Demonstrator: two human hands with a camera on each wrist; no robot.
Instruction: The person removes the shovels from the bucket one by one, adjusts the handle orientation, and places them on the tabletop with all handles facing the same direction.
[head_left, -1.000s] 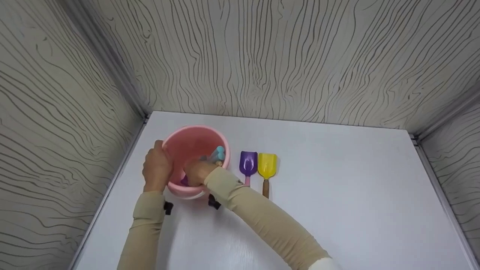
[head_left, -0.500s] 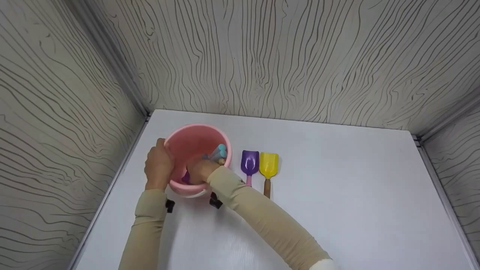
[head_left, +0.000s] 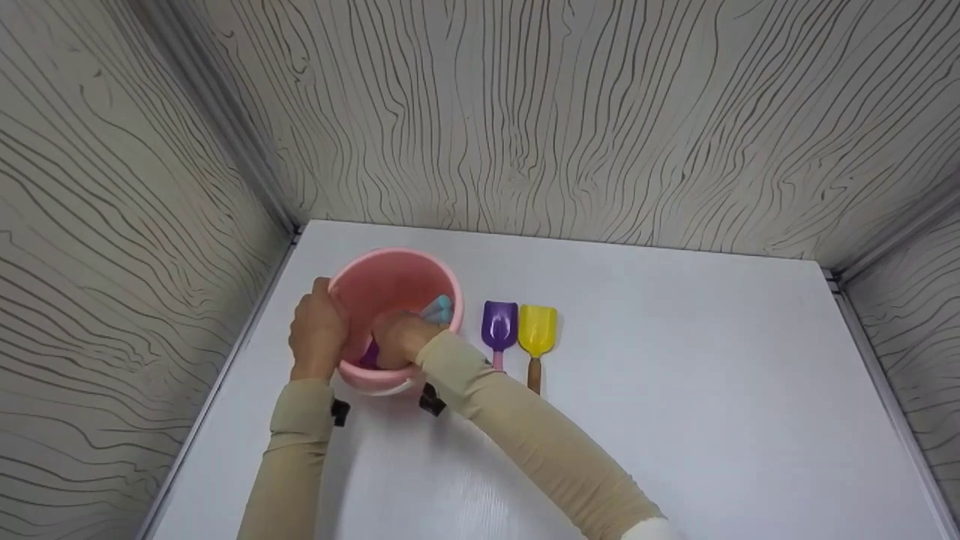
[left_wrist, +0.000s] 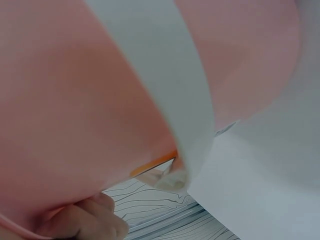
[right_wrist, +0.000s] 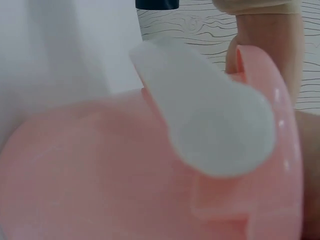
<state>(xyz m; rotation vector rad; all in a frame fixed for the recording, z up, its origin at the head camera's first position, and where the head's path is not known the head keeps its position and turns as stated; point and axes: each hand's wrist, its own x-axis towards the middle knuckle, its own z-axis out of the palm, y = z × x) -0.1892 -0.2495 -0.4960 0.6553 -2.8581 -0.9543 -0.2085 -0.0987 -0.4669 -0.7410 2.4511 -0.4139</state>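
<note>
A pink bucket (head_left: 397, 259) with a white handle (left_wrist: 165, 65) stands at the left of the white table. My left hand (head_left: 317, 330) grips its left rim, and the curled fingers (left_wrist: 95, 217) show in the left wrist view. Down inside the bucket is my right hand (head_left: 401, 339), its fingers hidden. A purple piece (head_left: 370, 354) shows beside that hand; I cannot tell whether the hand holds it. Light-blue rounded ends (head_left: 439, 306) lean against the bucket's right inner wall. The right wrist view is mostly filled by the bucket's outside and its handle.
Right of the bucket lie a purple toy shovel (head_left: 499, 326) with a pink handle and a yellow toy shovel (head_left: 538, 330) with a brown handle. Wood-grain panels (head_left: 525, 112) rise behind the table (head_left: 712, 375) and at both sides.
The light-blue ends inside the bucket have shifted slightly down, and a small tan end beside them has gone from sight. Both hands stay almost in place.
</note>
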